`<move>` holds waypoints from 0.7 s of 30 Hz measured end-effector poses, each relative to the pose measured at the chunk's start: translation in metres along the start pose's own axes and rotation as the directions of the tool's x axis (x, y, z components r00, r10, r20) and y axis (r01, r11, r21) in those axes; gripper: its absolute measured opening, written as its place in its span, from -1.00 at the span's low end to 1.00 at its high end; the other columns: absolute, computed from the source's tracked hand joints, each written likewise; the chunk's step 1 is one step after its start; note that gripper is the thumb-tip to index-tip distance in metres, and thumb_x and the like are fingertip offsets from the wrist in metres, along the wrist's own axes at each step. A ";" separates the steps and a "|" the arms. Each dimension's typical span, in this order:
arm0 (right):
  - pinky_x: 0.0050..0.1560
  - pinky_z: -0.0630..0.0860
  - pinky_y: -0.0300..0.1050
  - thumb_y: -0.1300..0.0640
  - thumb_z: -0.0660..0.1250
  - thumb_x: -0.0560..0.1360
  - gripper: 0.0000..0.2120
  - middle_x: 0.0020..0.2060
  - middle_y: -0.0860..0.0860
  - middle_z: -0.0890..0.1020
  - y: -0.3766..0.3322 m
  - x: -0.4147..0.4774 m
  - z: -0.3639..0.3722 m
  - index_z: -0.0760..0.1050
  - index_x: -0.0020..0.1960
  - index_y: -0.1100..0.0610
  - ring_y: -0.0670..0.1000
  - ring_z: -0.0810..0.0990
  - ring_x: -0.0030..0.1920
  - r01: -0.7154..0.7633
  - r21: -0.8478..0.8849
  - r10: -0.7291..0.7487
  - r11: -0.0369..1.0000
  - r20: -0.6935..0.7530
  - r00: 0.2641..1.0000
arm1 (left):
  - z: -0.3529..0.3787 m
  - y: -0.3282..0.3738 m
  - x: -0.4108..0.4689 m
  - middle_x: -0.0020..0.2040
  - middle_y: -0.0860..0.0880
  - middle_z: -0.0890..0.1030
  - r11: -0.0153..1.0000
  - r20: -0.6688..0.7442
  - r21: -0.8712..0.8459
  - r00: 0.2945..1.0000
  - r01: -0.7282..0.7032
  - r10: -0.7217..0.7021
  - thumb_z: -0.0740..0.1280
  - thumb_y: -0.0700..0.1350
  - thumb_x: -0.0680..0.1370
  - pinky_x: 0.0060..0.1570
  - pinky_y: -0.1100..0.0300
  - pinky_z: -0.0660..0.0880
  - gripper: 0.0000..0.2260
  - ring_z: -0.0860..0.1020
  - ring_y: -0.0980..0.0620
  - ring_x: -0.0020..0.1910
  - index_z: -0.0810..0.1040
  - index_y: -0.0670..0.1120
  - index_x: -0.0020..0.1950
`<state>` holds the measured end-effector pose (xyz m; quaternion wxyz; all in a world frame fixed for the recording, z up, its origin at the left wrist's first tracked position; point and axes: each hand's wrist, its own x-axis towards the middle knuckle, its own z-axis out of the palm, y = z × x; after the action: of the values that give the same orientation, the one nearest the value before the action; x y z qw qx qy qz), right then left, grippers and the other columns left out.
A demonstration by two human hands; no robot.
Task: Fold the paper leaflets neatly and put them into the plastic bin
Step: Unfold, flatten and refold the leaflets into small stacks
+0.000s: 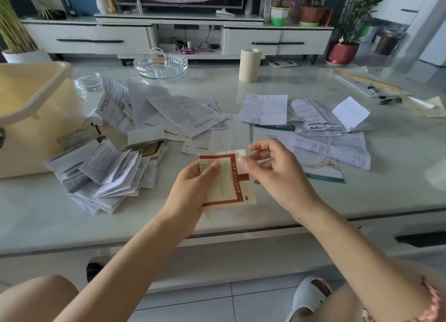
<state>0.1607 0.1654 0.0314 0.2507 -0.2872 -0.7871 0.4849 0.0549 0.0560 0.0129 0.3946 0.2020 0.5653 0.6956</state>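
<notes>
A cream leaflet with a red border is held above the table's front edge. My left hand grips its left side, thumb on top. My right hand pinches its upper right corner between thumb and forefinger. A heap of folded white leaflets lies to the left, a loose pile of unfolded ones behind it, and more flat sheets to the right. The cream plastic bin stands at the far left of the table.
A glass ashtray, a small glass dish and a roll of tape stand at the back of the pale table. Papers and pens lie at the back right. A TV cabinet stands beyond.
</notes>
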 end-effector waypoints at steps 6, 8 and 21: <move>-0.12 0.57 -0.17 0.26 0.32 0.51 -0.83 -0.03 0.06 0.66 -0.002 -0.009 0.003 0.52 0.08 0.10 0.01 0.65 -0.02 -0.308 0.257 0.235 0.916 0.281 0.931 | 0.004 -0.001 -0.005 -0.12 -0.10 0.67 0.993 -0.016 0.110 0.999 -0.049 0.051 0.21 -0.04 0.59 -0.12 0.11 0.60 -0.79 0.63 -0.03 -0.15 0.58 -0.12 -0.01; -0.15 0.56 -0.20 0.28 0.31 0.51 -0.84 -0.06 0.06 0.66 -0.001 -0.010 0.004 0.52 0.05 0.10 0.00 0.65 -0.06 -0.297 0.268 0.230 0.916 0.254 0.939 | 0.006 0.001 -0.007 -0.17 -0.06 0.69 0.998 -0.013 0.063 1.000 -0.018 0.019 0.13 0.06 0.60 -0.23 0.19 0.60 -0.68 0.66 0.01 -0.20 0.60 -0.09 -0.05; -0.32 0.49 -0.40 0.51 0.10 0.43 -0.59 -0.30 0.00 0.60 -0.013 -0.005 0.009 0.55 -0.32 0.11 -0.21 0.56 -0.36 -0.095 0.187 0.095 0.978 0.007 0.995 | 0.001 0.005 -0.009 -0.31 -0.08 0.64 0.991 0.090 0.111 0.992 0.075 -0.085 0.19 -0.15 0.60 -0.50 0.26 0.50 -0.81 0.59 0.04 -0.41 0.56 -0.20 -0.04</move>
<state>0.1557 0.1522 0.0387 0.2540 -0.2999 -0.7232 0.5679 0.0591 0.0492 0.0197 0.4373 0.2328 0.5901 0.6374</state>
